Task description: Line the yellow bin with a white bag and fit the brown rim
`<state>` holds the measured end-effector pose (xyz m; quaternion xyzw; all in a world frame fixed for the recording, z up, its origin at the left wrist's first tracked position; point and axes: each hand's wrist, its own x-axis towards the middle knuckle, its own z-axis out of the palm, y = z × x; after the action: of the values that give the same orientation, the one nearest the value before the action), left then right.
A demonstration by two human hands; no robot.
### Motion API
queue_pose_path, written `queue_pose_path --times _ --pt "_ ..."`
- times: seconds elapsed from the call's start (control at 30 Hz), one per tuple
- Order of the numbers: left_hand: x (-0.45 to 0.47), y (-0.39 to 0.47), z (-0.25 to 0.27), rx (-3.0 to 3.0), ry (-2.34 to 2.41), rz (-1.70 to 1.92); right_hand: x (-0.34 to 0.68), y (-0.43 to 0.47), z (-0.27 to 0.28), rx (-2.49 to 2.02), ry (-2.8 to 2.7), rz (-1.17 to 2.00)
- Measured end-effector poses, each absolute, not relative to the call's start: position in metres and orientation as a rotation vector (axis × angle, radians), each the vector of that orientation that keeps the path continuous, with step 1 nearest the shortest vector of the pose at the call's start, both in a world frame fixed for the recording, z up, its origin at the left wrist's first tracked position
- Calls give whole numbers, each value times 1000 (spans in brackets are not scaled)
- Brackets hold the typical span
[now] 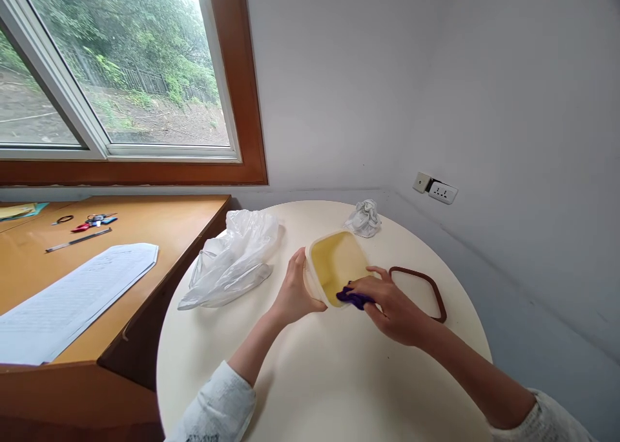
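Note:
A cream plastic container [334, 261] with a yellowish inside sits on the round white table [329, 377]. My left hand [295, 293] grips its near left wall. My right hand [392, 306] presses a small purple cloth [352, 296] against the container's near inside edge, fingers closed over the cloth. Just right of my right hand a brown square seal ring [426, 280] lies flat on the table.
A crumpled clear plastic bag [232, 261] lies left of the container. A wadded white tissue [364, 219] sits behind it. A wooden desk [159, 229] on the left holds papers [72, 300], a pen and keys. A wall socket [438, 190] is at right.

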<state>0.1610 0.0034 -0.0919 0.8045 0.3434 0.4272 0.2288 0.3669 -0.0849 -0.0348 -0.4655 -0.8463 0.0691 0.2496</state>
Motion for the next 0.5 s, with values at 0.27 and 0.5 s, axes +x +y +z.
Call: queue_pose_path --times 0.27,0.5 --pt "152 0 -72 2224 837 1003 406 -66 -34 -1022 -2573 -288" --pt "150 -5 -64 2177 790 962 404 -42 -25 -1000 -2405 -272"
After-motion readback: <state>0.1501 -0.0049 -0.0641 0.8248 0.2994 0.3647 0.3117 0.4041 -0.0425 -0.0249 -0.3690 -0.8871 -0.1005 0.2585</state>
